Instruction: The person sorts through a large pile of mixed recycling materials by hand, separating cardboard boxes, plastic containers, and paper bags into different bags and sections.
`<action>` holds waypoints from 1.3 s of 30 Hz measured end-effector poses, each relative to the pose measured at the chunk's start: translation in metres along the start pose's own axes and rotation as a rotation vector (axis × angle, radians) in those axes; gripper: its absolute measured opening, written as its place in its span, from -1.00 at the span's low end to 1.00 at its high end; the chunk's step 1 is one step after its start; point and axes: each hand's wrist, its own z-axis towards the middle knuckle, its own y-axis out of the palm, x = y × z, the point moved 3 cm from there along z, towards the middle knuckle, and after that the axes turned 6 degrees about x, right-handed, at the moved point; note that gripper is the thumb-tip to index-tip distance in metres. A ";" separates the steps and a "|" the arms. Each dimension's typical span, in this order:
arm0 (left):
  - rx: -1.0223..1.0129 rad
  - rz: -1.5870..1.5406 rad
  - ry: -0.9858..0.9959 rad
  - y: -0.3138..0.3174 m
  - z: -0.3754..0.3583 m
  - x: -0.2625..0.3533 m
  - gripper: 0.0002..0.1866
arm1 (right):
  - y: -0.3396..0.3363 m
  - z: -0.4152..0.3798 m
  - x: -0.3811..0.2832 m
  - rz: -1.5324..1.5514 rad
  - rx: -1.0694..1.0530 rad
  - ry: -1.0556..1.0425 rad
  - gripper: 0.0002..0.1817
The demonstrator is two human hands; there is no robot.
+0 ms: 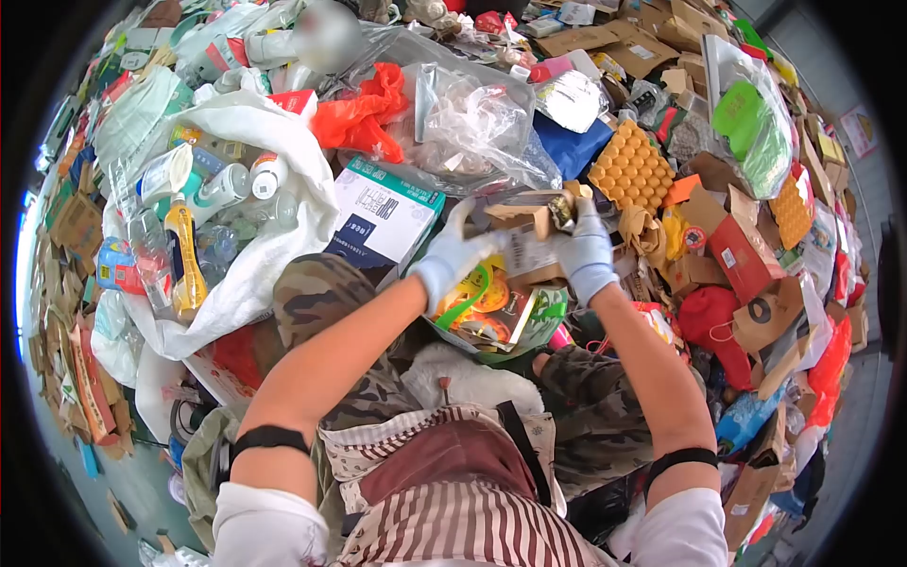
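Note:
In the head view a small brown cardboard box [532,251] with a printed white label is between my two gloved hands, its top flaps raised. My right hand [588,253] grips the box's right side, beside a small gold-and-dark wrapper [562,213]. My left hand [452,265] holds the left side, thumb toward the label and fingers partly hidden behind. Just below lies a green bag [551,317] with a colourful printed box [487,307] in it. Left of my left hand stands a white and teal carton [378,213].
A white sack [316,194] of plastic bottles stands at the left. Clear plastic film [472,118], a red bag [373,113] and an egg tray [631,163] lie ahead. Mixed cardboard, including a red box [746,257], is piled at the right. My camouflage-clad knees flank the green bag.

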 end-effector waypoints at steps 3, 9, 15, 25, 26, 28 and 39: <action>-0.134 0.830 0.008 -0.014 -0.049 -0.019 0.01 | 0.007 0.007 0.048 0.091 -0.078 0.116 -0.64; -0.067 0.920 -0.045 -0.032 -0.068 -0.076 -0.31 | 0.039 -0.042 0.004 -0.324 -0.344 -0.105 -0.56; 0.375 -0.468 -0.357 -0.036 -0.130 -0.055 -0.78 | 0.083 -0.081 -0.017 -0.328 -0.310 -0.422 -0.45; 0.251 -0.395 -0.354 -0.012 -0.144 -0.019 -0.63 | 0.183 -0.141 -0.010 -0.532 -0.378 -0.524 -0.20; 0.225 -0.353 -0.388 -0.009 -0.144 -0.017 -0.63 | 0.195 -0.143 -0.006 -0.500 -0.388 -0.496 -0.35; 0.274 -0.229 -0.433 -0.004 -0.142 -0.024 -0.67 | 0.217 -0.147 -0.003 -0.532 -0.341 -0.531 -0.52; 0.541 -0.290 -0.072 -0.007 -0.060 -0.060 -0.60 | 0.178 -0.132 -0.014 -0.173 -0.717 -0.394 -0.46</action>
